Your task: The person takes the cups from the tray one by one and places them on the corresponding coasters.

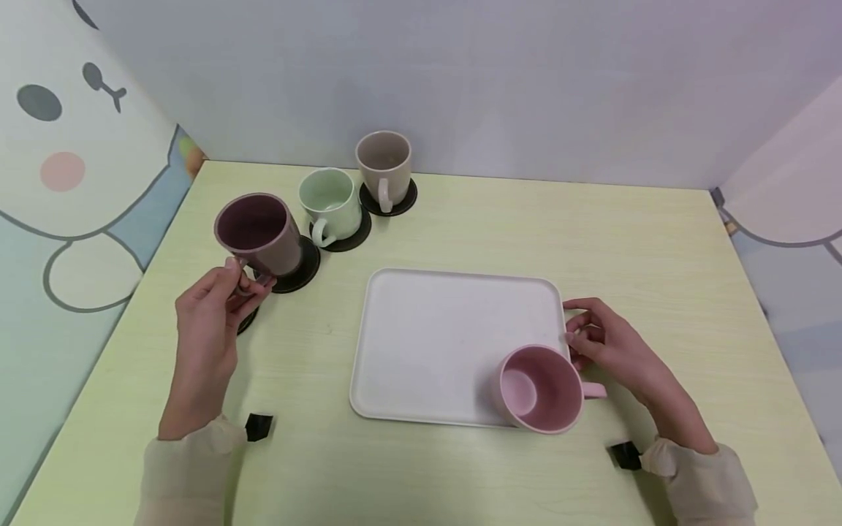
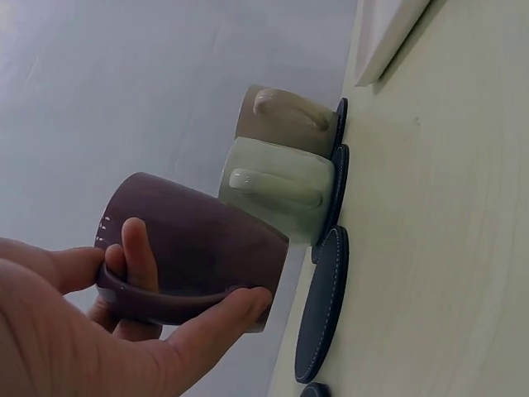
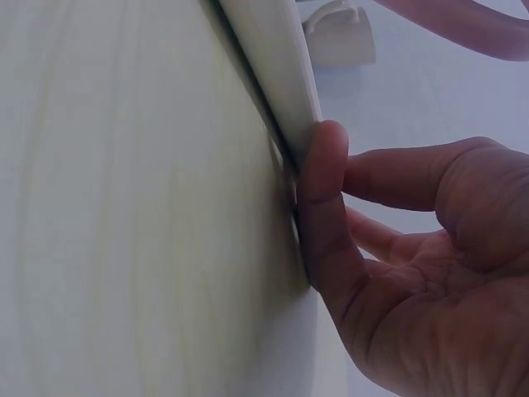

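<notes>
My left hand (image 1: pixel 207 314) holds a dark purple mug (image 1: pixel 263 234) by its handle. The fingers curl round the handle with the thumb along it, as the left wrist view (image 2: pixel 190 240) shows on the mug. It hangs tilted, its base apart from a black round coaster (image 1: pixel 302 267). At the right edge of a white tray (image 1: pixel 427 343), my right hand (image 1: pixel 608 347) touches the rim with loosely bent fingers; the right wrist view shows fingertips (image 3: pixel 326 149) against that edge. A pink mug (image 1: pixel 539 391) stands upright on the tray's front right corner, handle toward the right hand.
A pale green mug (image 1: pixel 332 208) and a beige mug (image 1: pixel 384 168) stand on black coasters toward the back. Another coaster (image 1: pixel 247 321) lies partly hidden behind the left hand. A grey wall (image 1: pixel 473 80) rises behind the pale wooden table (image 1: pixel 460 482).
</notes>
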`<state>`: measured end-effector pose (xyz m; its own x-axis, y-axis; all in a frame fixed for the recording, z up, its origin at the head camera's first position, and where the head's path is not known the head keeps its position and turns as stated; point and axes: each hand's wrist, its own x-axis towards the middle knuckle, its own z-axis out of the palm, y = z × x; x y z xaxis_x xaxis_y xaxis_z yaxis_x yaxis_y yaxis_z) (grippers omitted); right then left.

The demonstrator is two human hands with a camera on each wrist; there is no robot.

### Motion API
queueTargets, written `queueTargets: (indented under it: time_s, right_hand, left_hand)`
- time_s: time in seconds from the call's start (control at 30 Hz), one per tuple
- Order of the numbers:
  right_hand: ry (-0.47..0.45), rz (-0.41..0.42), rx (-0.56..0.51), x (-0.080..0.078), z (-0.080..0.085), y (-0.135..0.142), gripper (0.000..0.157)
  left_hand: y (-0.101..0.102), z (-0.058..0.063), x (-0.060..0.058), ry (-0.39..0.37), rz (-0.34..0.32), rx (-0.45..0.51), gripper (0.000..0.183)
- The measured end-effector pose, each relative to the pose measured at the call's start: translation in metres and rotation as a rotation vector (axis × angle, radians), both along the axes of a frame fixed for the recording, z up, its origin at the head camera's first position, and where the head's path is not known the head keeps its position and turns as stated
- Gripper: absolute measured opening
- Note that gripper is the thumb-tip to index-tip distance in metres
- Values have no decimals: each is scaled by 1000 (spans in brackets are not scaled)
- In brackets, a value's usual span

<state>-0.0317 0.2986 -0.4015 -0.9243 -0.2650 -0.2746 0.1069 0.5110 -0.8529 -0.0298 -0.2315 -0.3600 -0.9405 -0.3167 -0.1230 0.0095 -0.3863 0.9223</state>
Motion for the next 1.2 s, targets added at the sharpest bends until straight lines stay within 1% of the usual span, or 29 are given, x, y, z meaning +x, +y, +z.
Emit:
queueTargets:
  time_s: [0.2,0.37,0.47,0.6,0.83,1.1,1.2]
  right_hand:
    - [-5,5,-1,-1,0,-1,50]
    - [-3,4,3,-1,1,-2,50]
    - [1,5,5,0,1,-2,49]
    - [3,2,4,0,1,-3,49]
    - [12,-2,-10,1,1,-3,48]
    - [13,4,17,1,1,-1,48]
    - [13,5,16,0,0,0,48]
  left_hand:
    - [-5,-9,-5,3,22,89,31]
    - [-8,-13,-7,-11,39,90,31]
    - [-8,-16,-9,-23,60,84,30]
    - [-7,-17,-11,-19,66,81,29]
    - [-6,-19,-13,-12,57,101,29]
    - [-5,-23,-13,-8,15,69,29]
    - [-5,-24,-13,-25,2,47,28]
